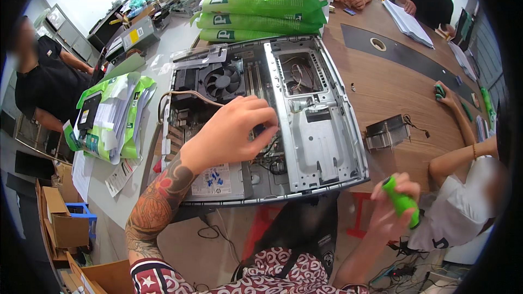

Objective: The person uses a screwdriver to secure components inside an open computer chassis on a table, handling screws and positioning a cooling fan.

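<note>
Wood-grain tabletop (376, 169), dark inlaid strip (403, 54); grey tabletop (114, 196) at left. Room: co-workers around, cardboard box (68, 223) low left. Green packs (261, 11) stacked behind the case; finned heat sink (387, 132) with wire to its right. Uncovered computer case (327, 158) lies flat before the person; inside: black fan (222, 81), metal bay (299, 73), cables, small blue bits (213, 178) on a label. Left hand (237, 130) over the case, fingers curled; can't tell if gripping. Right hand (393, 207) clamped round green tool (402, 202), right of the case's near corner.
</note>
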Motion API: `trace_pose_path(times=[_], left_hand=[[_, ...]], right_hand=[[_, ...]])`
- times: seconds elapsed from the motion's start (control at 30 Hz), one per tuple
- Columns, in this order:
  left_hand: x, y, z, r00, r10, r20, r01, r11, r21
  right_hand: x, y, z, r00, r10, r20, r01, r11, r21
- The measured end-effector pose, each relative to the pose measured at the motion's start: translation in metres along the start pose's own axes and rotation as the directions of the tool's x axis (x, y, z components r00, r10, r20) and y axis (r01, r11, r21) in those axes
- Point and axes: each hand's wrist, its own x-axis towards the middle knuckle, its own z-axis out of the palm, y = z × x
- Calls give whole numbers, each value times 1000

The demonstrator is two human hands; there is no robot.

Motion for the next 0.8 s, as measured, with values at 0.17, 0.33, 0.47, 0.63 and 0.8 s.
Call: trace_pose_path(times=[0.17,0.33,0.47,0.63,0.8], left_hand=[[6,-4,-13,996,-80,38,84,990,-110],[32,-32,-24,992,-118,49,124,979,-159],[48,-63,-19,986,-166,20,167,972,-168],[47,-79,-3,993,-114,-24,106,972,-210],[45,-81,2,987,-158,-32,141,943,-303]], right_hand=[[61,-6,8,992,-54,112,58,998,-32],[136,-10,69,986,-29,163,79,948,-308],[178,2,113,941,-137,310,275,843,-462],[212,30,151,874,97,476,-48,992,-113],[218,63,186,794,311,522,-419,903,99]])
